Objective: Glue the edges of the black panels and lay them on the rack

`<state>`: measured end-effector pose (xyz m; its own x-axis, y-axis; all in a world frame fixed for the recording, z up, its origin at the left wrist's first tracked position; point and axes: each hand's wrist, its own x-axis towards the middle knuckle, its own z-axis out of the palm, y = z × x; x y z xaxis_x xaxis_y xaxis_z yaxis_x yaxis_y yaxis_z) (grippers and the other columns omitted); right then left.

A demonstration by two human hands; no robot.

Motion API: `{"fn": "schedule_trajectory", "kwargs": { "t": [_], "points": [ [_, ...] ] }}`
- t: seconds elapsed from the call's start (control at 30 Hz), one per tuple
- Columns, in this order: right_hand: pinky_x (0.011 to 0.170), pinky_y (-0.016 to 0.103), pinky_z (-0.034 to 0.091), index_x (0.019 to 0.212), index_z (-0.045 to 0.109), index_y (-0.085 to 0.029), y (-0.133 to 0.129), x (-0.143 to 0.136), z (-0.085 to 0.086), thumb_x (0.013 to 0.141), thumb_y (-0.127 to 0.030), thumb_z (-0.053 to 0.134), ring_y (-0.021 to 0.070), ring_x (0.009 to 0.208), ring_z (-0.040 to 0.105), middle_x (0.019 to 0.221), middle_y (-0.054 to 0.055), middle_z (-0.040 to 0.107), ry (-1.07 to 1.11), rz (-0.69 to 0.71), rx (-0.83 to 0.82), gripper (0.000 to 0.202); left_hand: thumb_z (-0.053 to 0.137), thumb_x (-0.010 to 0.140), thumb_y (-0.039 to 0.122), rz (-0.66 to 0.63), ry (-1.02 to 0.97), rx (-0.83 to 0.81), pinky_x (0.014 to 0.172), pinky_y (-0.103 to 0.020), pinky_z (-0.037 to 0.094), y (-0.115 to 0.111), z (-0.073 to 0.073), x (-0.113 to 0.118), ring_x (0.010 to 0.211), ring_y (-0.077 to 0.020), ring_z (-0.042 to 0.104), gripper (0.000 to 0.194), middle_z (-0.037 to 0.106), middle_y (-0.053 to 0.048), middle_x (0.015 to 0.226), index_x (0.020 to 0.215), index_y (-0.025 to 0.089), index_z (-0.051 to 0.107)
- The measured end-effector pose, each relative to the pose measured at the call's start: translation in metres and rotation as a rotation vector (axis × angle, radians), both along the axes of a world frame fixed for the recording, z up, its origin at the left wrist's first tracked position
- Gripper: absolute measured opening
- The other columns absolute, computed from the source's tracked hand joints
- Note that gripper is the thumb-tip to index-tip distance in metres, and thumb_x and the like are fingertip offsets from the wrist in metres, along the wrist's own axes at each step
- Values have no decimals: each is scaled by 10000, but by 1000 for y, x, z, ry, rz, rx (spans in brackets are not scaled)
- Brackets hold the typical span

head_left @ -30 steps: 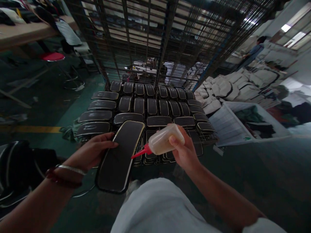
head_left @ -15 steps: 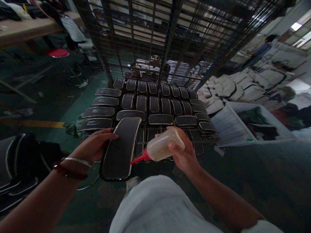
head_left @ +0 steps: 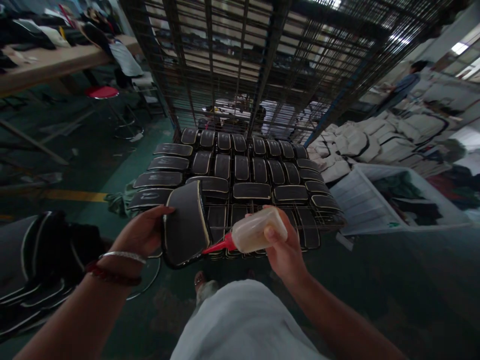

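My left hand (head_left: 144,231) is closed on the left edge of a dark grey panel (head_left: 185,225) with rounded corners and a black rim, its thumb on the face. A pale line runs along the panel's right edge, and a wet shine shows at its bottom edge. My right hand (head_left: 284,245) is wrapped round a translucent squeeze bottle (head_left: 255,231) with pale liquid inside. The bottle lies tilted on its side, and its red nozzle (head_left: 218,247) points left, the tip at the panel's lower right edge.
Rows of similar dark panels (head_left: 251,191) lie on a wire rack in front of me, below a tall metal grid (head_left: 258,65). More panels (head_left: 33,260) are piled at left. A white bin (head_left: 360,200) and pale fabric stacks (head_left: 360,140) stand at right. A red stool (head_left: 102,92) is at back left.
The panel has tilted, so it looks shorter now, with its lower edge higher up. The nozzle tip has stayed near its lower right corner. The whole view has shifted slightly.
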<state>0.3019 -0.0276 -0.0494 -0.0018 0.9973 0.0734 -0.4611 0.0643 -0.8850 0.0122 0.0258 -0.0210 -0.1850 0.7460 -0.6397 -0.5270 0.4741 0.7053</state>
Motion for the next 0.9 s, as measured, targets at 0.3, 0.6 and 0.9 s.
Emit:
{"fn": "schedule_trajectory", "kwargs": {
  "t": [0.3,0.6,0.9],
  "points": [
    [506,260,564,1130,698,-224,57,-13,4,819,-569,978,208,758,692,955,38,730,115,-37,-72,542,653,854,-66,-96,-7,113,596,-287,692,-9,-9,21,553,-193,775,240,843,-60,742,979,112,753],
    [753,356,624,1288,680,-294,80,-13,-3,906,-619,883,262,995,680,1141,45,712,-368,-168,202,541,645,809,-22,-216,-7,123,560,-313,678,-8,-10,38,551,-218,769,227,830,-70,741,903,151,759],
    [950,450,596,1377,659,-296,54,8,26,946,-524,891,290,1066,748,1230,65,785,-496,-36,279,540,688,753,-17,-344,-11,112,571,-344,699,11,-12,26,586,-247,795,269,845,-87,788,950,148,767]
  ]
}}
